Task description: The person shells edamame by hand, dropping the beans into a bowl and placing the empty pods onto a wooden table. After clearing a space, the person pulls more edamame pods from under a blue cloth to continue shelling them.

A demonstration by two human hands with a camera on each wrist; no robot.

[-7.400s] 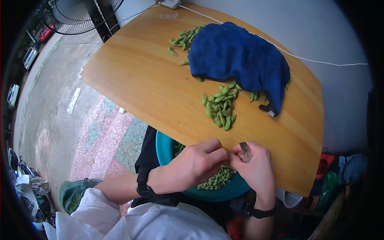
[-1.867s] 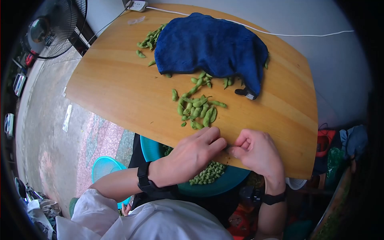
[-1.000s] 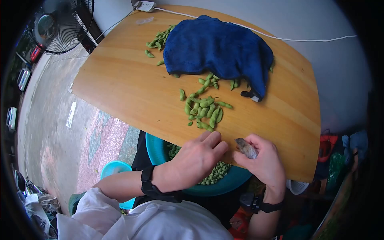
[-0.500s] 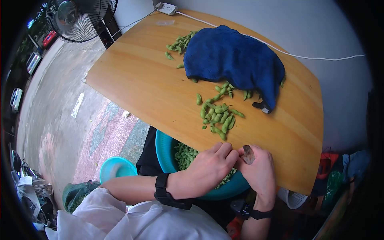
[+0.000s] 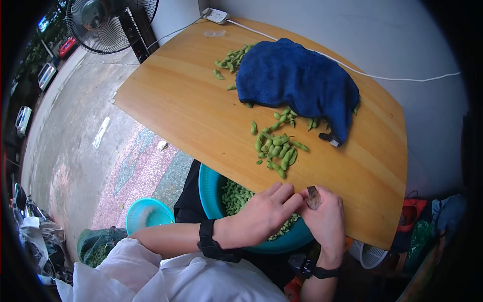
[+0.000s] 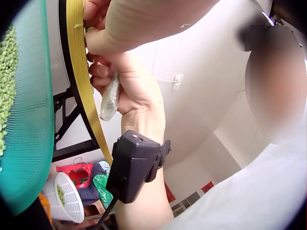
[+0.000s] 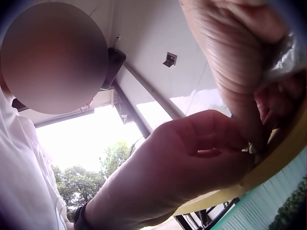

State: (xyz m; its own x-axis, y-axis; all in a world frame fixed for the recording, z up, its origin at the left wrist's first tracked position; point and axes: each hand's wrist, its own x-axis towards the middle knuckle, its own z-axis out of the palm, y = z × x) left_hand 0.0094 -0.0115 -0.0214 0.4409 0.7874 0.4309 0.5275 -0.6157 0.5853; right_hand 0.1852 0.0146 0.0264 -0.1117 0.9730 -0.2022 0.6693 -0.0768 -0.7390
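Observation:
In the head view, my left hand (image 5: pixel 269 212) and right hand (image 5: pixel 323 217) meet fingertip to fingertip over the table's near edge. My right hand grips a small piece wrapped in clear plastic (image 5: pixel 314 198), dark at its upper end; its tapered lower end sticks out of the fist in the left wrist view. The left thumb and fingers pinch a small green bit (image 6: pixel 89 29), mostly hidden, apparently a soybean pod. Beneath the hands, a teal colander (image 5: pixel 210 194) holds shelled green soybeans (image 5: pixel 234 195). Just beyond the fingers lies a small pile of soybean pods (image 5: pixel 276 150).
A blue cloth (image 5: pixel 297 75) covers more pods on the wooden table (image 5: pixel 176 95). A power strip (image 5: pixel 216 16) with a white cable lies along the wall. A fan (image 5: pixel 103 25) stands at far left. A turquoise basket (image 5: pixel 146 214) and a white basket (image 5: pixel 370 255) are lower down.
The hands, apart a second ago, have come together at the fingertips. The wrapped piece now stands more upright. The front pods lie differently than in the oldest frame, and the head view has shifted.

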